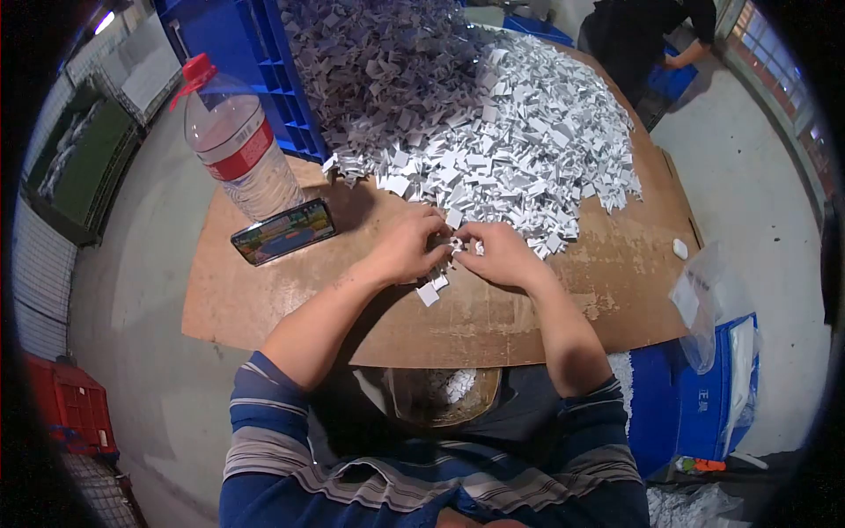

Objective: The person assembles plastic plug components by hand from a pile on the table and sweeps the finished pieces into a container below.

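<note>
Where fingertips (440,254) nearly meet, grips (407,246) (502,253) pinch white pieces (479,249).

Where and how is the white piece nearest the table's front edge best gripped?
Probably pinch the white piece by opposite edges, coming from the near side: it looks thin and flat, bare tabletop lies before it, and other pieces lie behind.

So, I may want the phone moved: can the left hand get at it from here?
Likely yes: the phone stands before the bottle on that side, and bare tabletop separates it from the left hand, though the hand is busy at small white pieces.
</note>
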Available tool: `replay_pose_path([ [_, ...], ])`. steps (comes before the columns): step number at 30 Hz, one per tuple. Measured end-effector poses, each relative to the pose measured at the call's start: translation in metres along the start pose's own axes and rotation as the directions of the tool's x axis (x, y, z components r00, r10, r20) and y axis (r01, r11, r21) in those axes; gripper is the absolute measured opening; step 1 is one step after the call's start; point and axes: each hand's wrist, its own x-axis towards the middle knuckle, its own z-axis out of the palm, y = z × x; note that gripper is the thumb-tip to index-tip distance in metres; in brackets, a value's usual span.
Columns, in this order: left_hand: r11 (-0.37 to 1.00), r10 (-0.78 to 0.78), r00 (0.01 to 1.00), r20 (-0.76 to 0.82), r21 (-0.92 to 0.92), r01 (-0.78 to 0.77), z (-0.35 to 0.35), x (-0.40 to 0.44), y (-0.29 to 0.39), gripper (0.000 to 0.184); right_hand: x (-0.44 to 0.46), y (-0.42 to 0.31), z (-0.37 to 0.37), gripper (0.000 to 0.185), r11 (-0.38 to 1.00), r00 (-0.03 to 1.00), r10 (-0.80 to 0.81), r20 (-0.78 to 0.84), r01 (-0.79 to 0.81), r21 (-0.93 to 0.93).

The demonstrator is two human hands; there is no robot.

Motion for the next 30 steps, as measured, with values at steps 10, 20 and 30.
replay_pose_path([
  [10,0.875,-0.3,0.933,0.199,-0.333,0.352,-0.012,-0.001,0.022,0.017,0.008,0.008,0.004,0.015,0.664,0.971,0.175,0.164,-0.239,0.709],
  [20,0.862,-0.211,0.945,0.249,-0.41,0.3,-0.011,0.0,0.023,0.021,0.008,-0.003,-0.006,0.024,0.581,0.825,0.293,0.483,-0.555,0.595],
  [30,0.787,-0.216,0.844,0.492,-0.424,0.449,-0.034,0.008,0.046,0.022,-0.008,-0.001,-0.027,0.021,0.642,0.79,-0.01,0.613,-0.465,0.61],
])
